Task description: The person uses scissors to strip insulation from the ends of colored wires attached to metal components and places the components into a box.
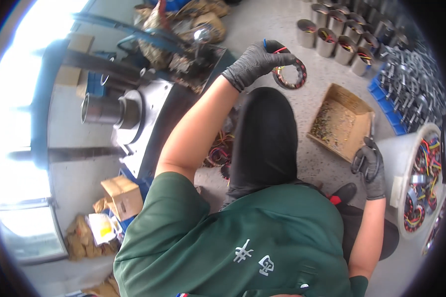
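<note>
My left hand [257, 62], in a dark grey glove, is raised beyond my knee. Its thumb and fingers pinch the upper edge of a motor stator [303, 74], a ring with copper windings and red and blue wire ends. On the right, my gloved right hand [368, 166] is closed around a slim metal-tipped hand tool [372, 124], its exact kind hard to make out. The tool points away from me, beside the right edge of an open cardboard box [358, 129]. Small coloured scraps are strewn inside that box.
A white bucket [397, 163] of wired stators stands close by my right hand. Farther off are metal cylinders [326, 43] with wires inside and a blue crate [391, 111] beneath metal shafts. To the left stands a machine with a metal plate [151, 106]; a cardboard carton [126, 200] sits nearer.
</note>
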`<move>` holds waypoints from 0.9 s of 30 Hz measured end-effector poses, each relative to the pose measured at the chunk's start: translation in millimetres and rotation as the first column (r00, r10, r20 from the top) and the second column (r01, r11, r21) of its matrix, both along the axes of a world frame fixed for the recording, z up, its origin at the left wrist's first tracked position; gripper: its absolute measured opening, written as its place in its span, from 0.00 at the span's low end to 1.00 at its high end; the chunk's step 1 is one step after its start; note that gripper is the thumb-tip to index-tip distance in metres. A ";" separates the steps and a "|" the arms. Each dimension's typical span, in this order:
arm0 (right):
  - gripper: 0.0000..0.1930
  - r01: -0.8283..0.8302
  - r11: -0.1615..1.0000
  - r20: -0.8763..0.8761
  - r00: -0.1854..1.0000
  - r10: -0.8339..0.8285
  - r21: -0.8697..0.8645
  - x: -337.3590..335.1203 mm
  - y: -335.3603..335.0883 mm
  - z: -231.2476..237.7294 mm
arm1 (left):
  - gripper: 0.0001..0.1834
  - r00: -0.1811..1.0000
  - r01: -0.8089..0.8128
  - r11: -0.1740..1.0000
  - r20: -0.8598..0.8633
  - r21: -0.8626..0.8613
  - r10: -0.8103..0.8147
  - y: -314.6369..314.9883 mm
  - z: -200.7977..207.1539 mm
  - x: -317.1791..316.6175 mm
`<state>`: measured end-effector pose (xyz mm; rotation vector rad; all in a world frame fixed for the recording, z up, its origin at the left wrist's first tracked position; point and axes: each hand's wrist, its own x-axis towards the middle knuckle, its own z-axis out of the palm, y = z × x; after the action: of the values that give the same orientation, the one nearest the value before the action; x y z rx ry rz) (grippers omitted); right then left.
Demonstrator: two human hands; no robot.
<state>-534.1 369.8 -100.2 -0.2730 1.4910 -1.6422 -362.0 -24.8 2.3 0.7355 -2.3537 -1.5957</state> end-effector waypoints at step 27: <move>0.17 -0.115 0.989 -0.123 0.984 0.126 0.096 7.7 -10.4 28.6 | 0.26 0.401 -0.789 0.504 0.328 -0.352 0.855 49.8 -251.2 373.7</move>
<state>-526.4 359.4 -71.6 -0.4188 1.6068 -1.4818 11.6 25.0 -248.9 2.0421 -1.7083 -0.8063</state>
